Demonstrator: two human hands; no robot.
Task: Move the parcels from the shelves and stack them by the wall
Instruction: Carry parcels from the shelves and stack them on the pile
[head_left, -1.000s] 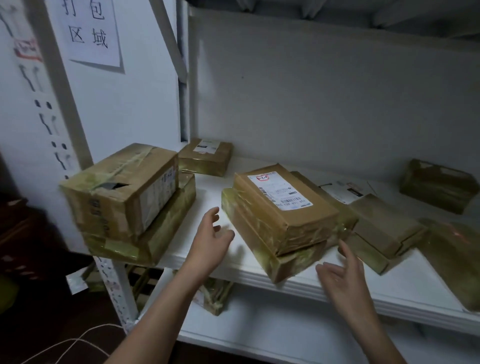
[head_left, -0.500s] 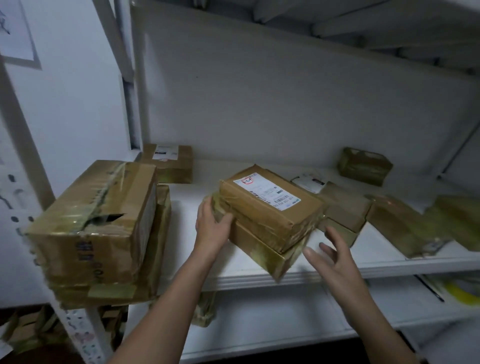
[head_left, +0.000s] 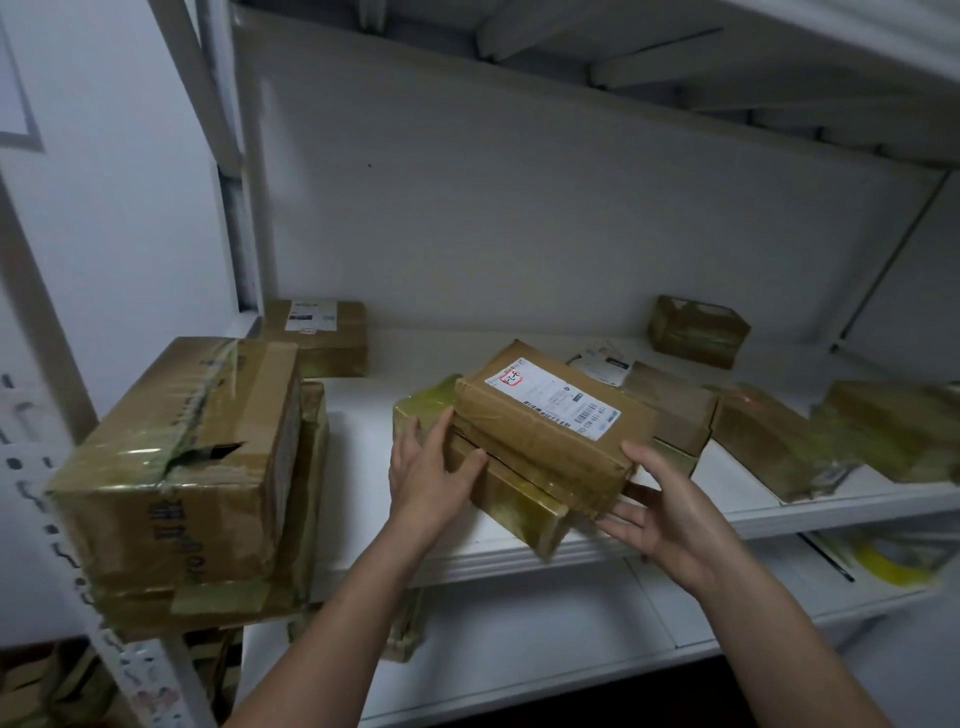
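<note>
- My left hand (head_left: 431, 467) presses flat on the left end of the two-parcel stack. The fingers lie fairly straight against it and the thumb is spread along the near side.
- My right hand (head_left: 670, 514) pinches the near right corner of the labelled parcel (head_left: 550, 415), thumb on top and fingers slid beneath. With a hand at each end, I reckon I can lift both as one.
- The labelled parcel sits between my hands, askew on the taped parcel (head_left: 514, 499), whose near corner juts past the shelf (head_left: 363, 410) edge. That overhang gives my fingers room underneath.
- Left of my left hand, a big torn carton (head_left: 176, 457) sits on a flatter one at the shelf end.
- Beyond my right hand, several more brown parcels (head_left: 769, 436) lie scattered.
- The shelf is white with a plain white back panel (head_left: 519, 208). Another shelf (head_left: 519, 623) runs below my wrists, and the light is dim.
</note>
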